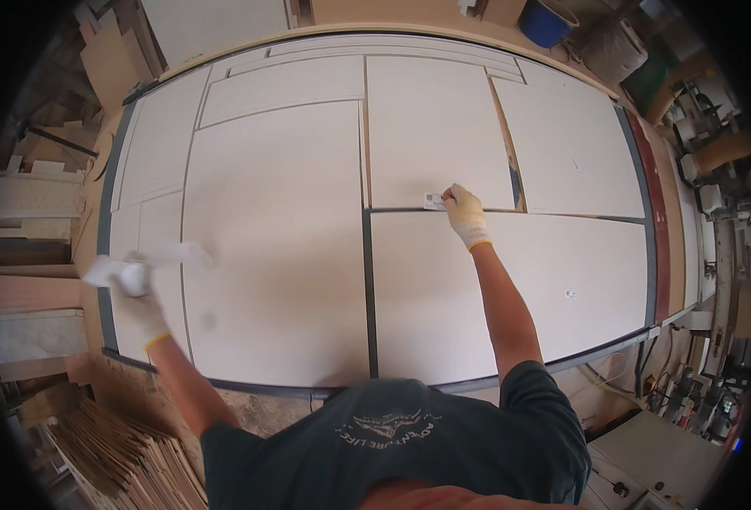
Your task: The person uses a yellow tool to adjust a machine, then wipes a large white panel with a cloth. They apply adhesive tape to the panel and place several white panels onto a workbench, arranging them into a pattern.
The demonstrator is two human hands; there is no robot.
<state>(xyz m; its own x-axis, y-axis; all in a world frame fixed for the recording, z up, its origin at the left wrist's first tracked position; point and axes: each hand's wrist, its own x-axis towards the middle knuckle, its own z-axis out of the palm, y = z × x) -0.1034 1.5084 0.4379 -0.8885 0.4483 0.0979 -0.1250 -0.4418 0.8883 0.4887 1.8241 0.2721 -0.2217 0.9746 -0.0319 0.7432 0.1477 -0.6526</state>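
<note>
White flat panels (273,221), cut into several pieces with gaps between them, cover the table before me. My right hand (466,217), in a pale knitted glove with a yellow cuff, pinches a small printed label (433,201) over the lower edge of the upper middle panel (439,119). Off to the left, my gloved left hand (144,313) is closed round a white roll (134,278), apparently of labels, with a strip (175,252) trailing from it; motion blurs both. Small labels lie on the lower right panel (511,331) and the upper right panel (562,127).
Dark strips of the table bed (370,289) show between panels. A reddish-brown board (651,212) runs along the right side. Stacked thin boards (129,450) stand at lower left. A blue bucket (547,23) is at the far right, and machinery (698,408) lines the right.
</note>
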